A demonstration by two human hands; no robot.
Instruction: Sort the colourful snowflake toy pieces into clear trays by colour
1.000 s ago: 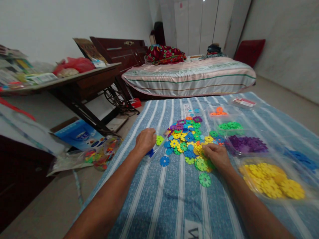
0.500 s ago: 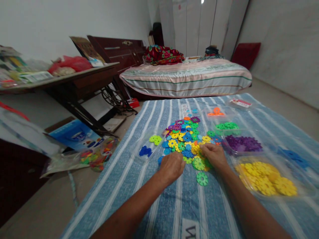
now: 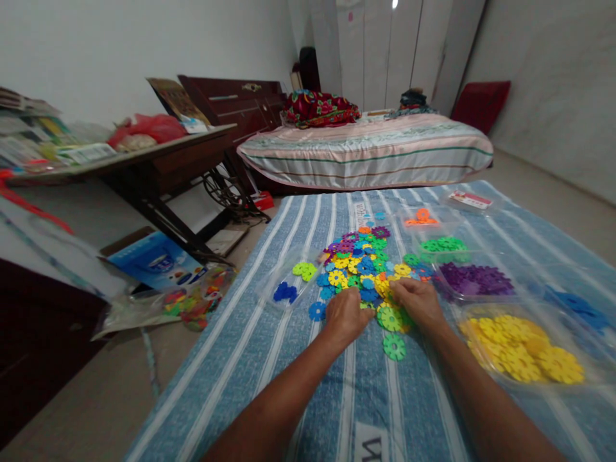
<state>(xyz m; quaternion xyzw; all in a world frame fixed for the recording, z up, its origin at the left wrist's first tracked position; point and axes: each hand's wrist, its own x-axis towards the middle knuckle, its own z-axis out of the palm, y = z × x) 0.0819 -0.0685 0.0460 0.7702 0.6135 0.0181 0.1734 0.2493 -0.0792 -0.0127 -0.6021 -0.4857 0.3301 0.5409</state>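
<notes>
Across to a bed [image 3: 366, 151], over blue striped cloth [image 3: 212, 372] | in the middle, a heap of flower-shaped discs [image 3: 366, 264] | in at its near edge, left hand [image 3: 347, 313], fingers curled, cannot tell if gripping | at its right edge, right hand [image 3: 418, 305], fingertips bunched, hold likewise unclear | just beyond, yellow discs [image 3: 522, 353] in a clear tray [image 3: 594, 369]!

My pile of discs [image 3: 338, 278] is yellow, blue, green, purple and orange. My cloth [image 3: 370, 391] is blue with white stripes.
</notes>
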